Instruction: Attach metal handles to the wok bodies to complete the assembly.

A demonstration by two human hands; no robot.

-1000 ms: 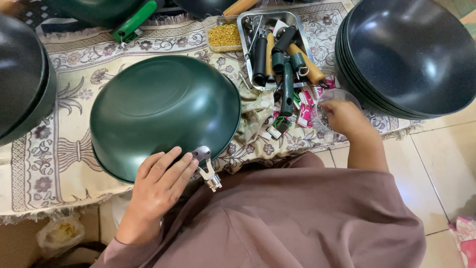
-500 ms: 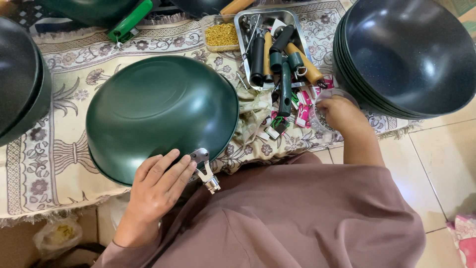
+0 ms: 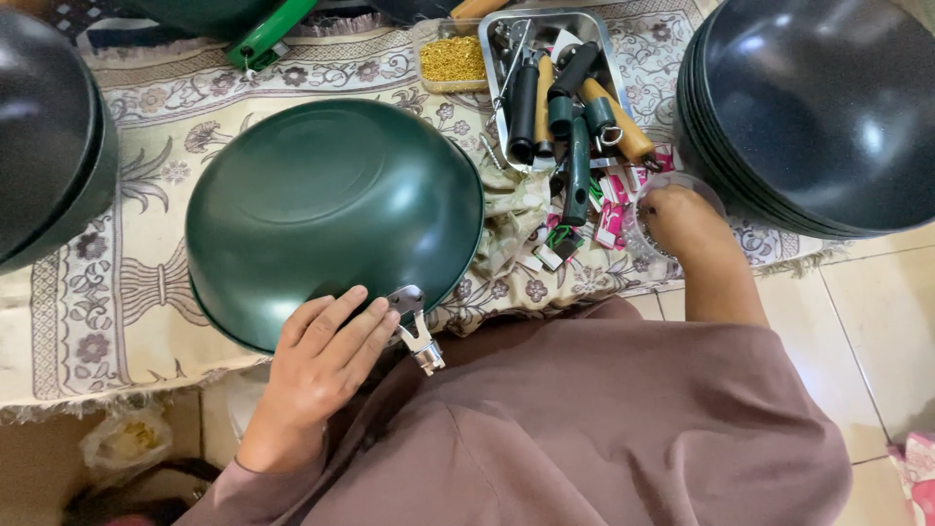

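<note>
A: We are resting our left hand (image 3: 326,356), fingers spread flat, on the upturned green wok (image 3: 331,209) lying on the patterned cloth (image 3: 117,282), beside its metal handle bracket (image 3: 417,326).

B: Our right hand (image 3: 682,219) is reaching into a clear plastic cup (image 3: 672,185); we cannot tell its grip.

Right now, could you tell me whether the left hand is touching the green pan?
Touching. The head view shows the left hand lying flat on the upturned green pan at its near rim, fingers spread on the metal beside the silver handle bracket, no gap visible.
</note>
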